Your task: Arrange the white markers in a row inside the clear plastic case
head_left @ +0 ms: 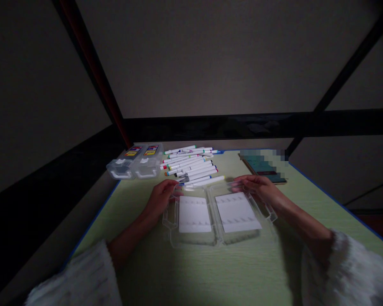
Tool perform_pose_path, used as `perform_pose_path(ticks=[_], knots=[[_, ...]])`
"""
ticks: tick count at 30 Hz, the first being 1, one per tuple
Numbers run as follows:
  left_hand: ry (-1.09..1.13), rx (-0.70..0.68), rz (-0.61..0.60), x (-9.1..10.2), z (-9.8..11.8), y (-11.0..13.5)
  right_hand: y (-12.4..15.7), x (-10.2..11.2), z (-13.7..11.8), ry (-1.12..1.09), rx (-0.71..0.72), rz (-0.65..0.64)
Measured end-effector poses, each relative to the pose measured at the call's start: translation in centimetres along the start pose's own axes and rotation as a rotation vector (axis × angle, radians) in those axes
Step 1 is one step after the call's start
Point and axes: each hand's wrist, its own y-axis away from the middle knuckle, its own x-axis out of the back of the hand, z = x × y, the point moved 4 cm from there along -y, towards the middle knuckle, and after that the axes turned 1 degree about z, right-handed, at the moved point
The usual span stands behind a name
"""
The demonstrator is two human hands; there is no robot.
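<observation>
Between my hands a clear plastic case (212, 216) lies opened out flat, its two halves joined down the middle. A white insert sheet (194, 214) sits in the left half and another white insert sheet (238, 212) in the right. My left hand (162, 196) grips the far left corner of the case, fingers closed on its edge. At the far right corner, my right hand (257, 187) pinches the rim; some fingertips show blurred through the clear plastic. Just beyond the case lies a loose pile of white markers (191, 168) with coloured ends.
Two closed clear plastic cases (148, 163) with white clasps and bright labels stand at the back left. A teal flat item (261, 168), partly pixelated, lies at the back right. The pale green table (198, 272) has a blue edge, with dark rails and fabric walls around it.
</observation>
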Motion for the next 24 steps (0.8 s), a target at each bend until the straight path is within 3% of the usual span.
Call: perform_pose_path(ticks=[4, 14, 24], knots=[[-0.029, -0.020, -0.003, -0.1, 0.1, -0.1, -0.2, 0.2, -0.1, 0.162, 0.122, 0.021], [-0.328, -0.281, 0.017, -0.1, 0.9, 0.1, 0.3, 0.1, -1.1, 0.576, 0.389, 0.105], [-0.345, -0.338, 0.019, 0.0, 0.5, -0.1, 0.2, -0.4, -0.7, 0.781, 0.545, 0.057]])
